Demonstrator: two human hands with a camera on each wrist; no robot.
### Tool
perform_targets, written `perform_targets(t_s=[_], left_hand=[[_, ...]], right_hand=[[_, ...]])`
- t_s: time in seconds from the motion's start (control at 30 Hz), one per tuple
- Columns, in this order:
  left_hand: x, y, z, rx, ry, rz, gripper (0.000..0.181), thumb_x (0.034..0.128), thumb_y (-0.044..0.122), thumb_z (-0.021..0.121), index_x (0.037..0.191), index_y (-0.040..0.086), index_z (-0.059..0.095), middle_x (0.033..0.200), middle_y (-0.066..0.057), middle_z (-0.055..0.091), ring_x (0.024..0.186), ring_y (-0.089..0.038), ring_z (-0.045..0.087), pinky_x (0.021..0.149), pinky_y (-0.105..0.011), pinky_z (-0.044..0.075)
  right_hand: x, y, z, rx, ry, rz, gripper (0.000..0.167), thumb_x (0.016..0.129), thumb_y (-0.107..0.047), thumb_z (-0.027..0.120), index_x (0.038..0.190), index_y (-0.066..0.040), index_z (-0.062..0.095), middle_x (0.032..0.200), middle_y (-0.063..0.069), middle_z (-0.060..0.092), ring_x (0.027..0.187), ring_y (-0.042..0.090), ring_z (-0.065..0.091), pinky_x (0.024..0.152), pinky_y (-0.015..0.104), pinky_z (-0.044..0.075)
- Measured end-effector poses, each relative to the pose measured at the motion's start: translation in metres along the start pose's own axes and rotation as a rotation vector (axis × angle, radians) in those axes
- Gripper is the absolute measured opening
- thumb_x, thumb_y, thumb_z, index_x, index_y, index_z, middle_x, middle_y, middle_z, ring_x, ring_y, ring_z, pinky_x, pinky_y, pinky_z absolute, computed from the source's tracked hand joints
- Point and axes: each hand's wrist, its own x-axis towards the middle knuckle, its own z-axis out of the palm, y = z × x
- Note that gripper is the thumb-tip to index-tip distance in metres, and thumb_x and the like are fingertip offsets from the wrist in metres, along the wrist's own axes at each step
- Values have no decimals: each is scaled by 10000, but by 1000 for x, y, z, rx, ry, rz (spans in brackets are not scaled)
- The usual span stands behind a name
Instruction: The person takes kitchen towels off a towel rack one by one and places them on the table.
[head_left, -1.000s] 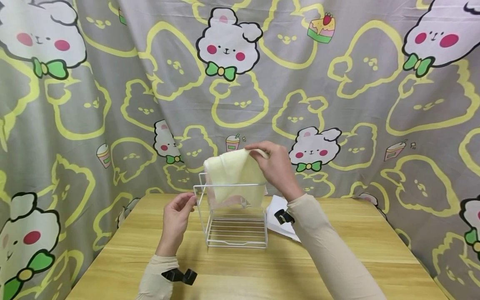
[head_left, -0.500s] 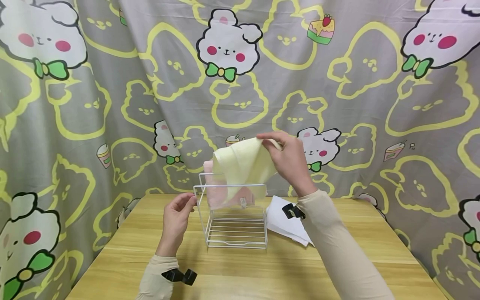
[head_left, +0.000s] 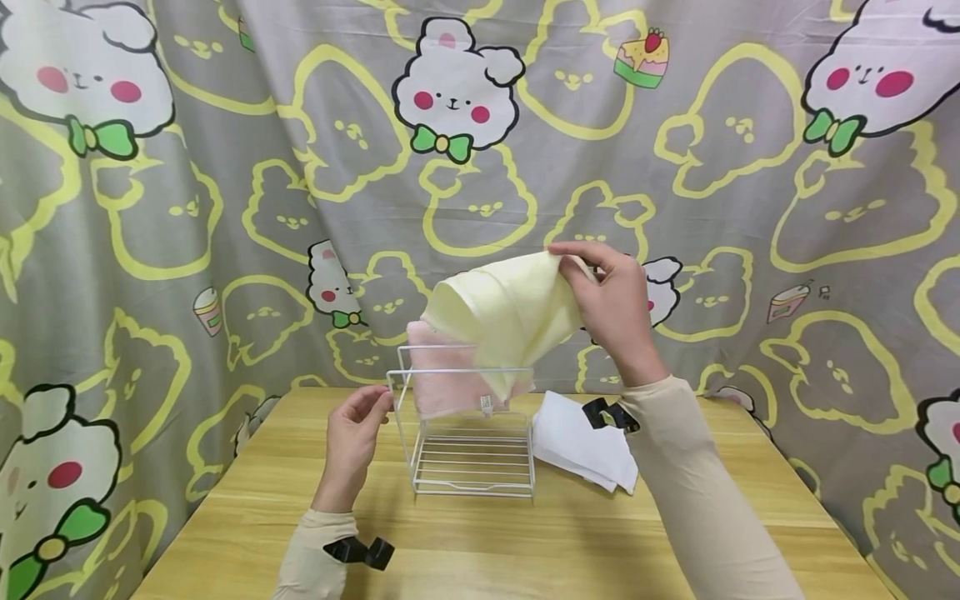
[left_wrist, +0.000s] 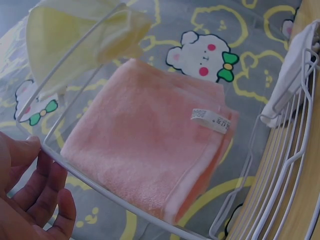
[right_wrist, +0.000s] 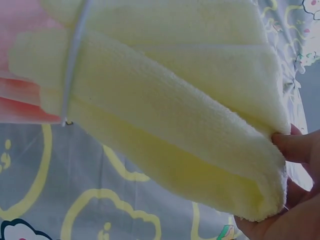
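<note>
A white wire rack (head_left: 474, 490) stands on the table, with a folded pink towel (head_left: 442, 379) hanging in its upper part; the towel's white label shows in the left wrist view (left_wrist: 211, 121). My left hand (head_left: 352, 442) pinches the rack's upper left corner between thumb and fingers (left_wrist: 35, 170). Above the rack at the right, my right hand (head_left: 611, 304) grips a yellow towel (head_left: 517, 304) by its upper right end, and its lower tip hangs in front of the pink towel. In the right wrist view the yellow towel (right_wrist: 165, 100) droops in folds from the fingers.
Folded white cloths (head_left: 581, 446) lie on the wooden table (head_left: 480, 550) just right of the rack, below my right forearm. A patterned grey curtain (head_left: 480, 192) hangs behind and at both sides of the table.
My right hand has moved up and to the right, lifting the yellow towel off the pink one, which now shows more. The left hand and the rack have stayed in place.
</note>
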Motion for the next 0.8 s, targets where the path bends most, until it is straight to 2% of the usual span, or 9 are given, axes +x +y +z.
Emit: perform_targets(t_s=[0.07, 0.17, 0.3, 0.47, 0.63, 0.77, 0.8], left_hand=[[0, 0, 0, 1, 1, 2, 196, 959, 64, 715, 1065, -97, 678, 857, -21, 746, 781, -68, 657, 698, -215, 519], [0, 0, -1, -4, 3, 1, 177, 957, 63, 717, 1054, -82, 686, 856, -25, 746, 777, -71, 656, 695, -216, 518], [0, 0, 0, -12, 5, 2, 96, 952, 60, 723, 1008, -17, 711, 848, -24, 744, 770, -75, 657, 690, -216, 519], [1, 0, 0, -4, 2, 11, 70, 955, 64, 720, 999, 9, 716, 848, -5, 745, 774, -72, 659, 693, -217, 519], [0, 0, 0, 8, 0, 10, 117, 960, 65, 714, 1025, -31, 704, 823, 84, 731, 777, -64, 659, 694, -218, 519], [0, 0, 0, 9, -3, 3, 193, 964, 50, 704, 1075, -105, 673, 822, 103, 728, 787, -71, 662, 697, -215, 519], [0, 0, 0, 10, -3, 0, 208, 966, 45, 699, 1090, -119, 663, 824, 104, 728, 790, -74, 663, 698, -214, 518]], right_hand=[[1, -2, -3, 13, 7, 6, 176, 966, -76, 706, 1102, -129, 804, 1125, 65, 760, 789, 44, 582, 580, 147, 452], [2, -4, -10, 23, 14, 32, 174, 975, -94, 699, 1111, -130, 801, 1149, 57, 752, 924, 50, 647, 645, 154, 517], [4, -6, -21, 50, 45, 62, 173, 983, -113, 688, 1117, -122, 798, 1171, 35, 745, 906, 91, 673, 639, 163, 544], [7, -7, -38, 66, 90, 68, 168, 978, -127, 696, 1109, -109, 800, 1145, -9, 749, 1027, 83, 654, 704, 157, 538], [5, 0, -54, -2, 89, 87, 187, 982, -137, 688, 1135, -107, 790, 1131, -72, 748, 1126, 49, 633, 799, 151, 498], [1, 9, -68, -43, 93, 90, 201, 988, -123, 666, 1150, -92, 780, 1115, -111, 742, 1106, 28, 625, 763, 136, 482], [0, 11, -71, -57, 96, 93, 202, 990, -128, 664, 1153, -97, 780, 1113, -126, 738, 1080, 27, 623, 702, 135, 476]])
